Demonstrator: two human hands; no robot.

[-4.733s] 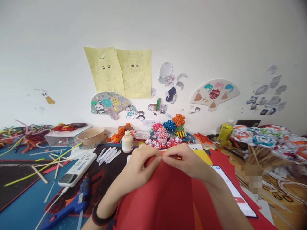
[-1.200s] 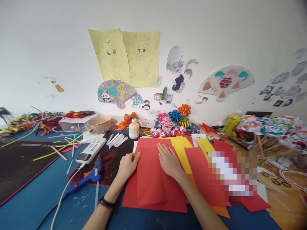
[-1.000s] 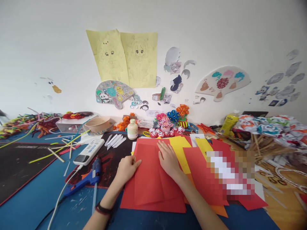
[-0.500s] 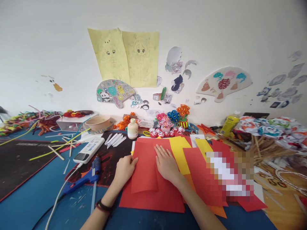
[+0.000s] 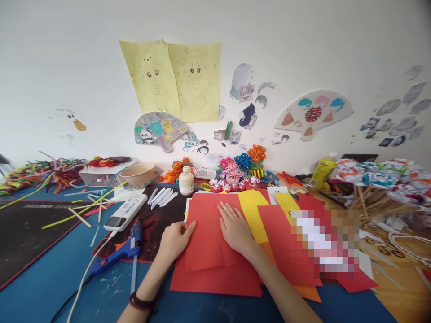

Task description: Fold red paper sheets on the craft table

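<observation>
A sheet of red paper point(image 5: 205, 242) with an upright crease lies on a larger stack of red paper point(image 5: 215, 285) in front of me. My right hand point(image 5: 235, 229) rests flat on the sheet, just right of the crease, its fingers stretched out and close together. At the sheet's left edge is my left hand point(image 5: 175, 240), with fingers curled and the thumb over the paper's edge. Its fingertips are partly hidden. A dark band circles the left wrist. Yellow paper point(image 5: 254, 220) sticks out from beneath on the right.
Left of the paper lie a blue glue gun point(image 5: 126, 249), a white power strip point(image 5: 126, 211) and white paper strips point(image 5: 161, 197). A cream bottle point(image 5: 186, 181) and pipe-cleaner flowers point(image 5: 232, 168) stand behind. More red sheets point(image 5: 283, 251) lie on the right, partly under a pixelated patch.
The sheet's lower edge right of the crease now shows more plainly below my right hand. My left thumb stands slightly farther from the curled fingers. The view has shifted a little.
</observation>
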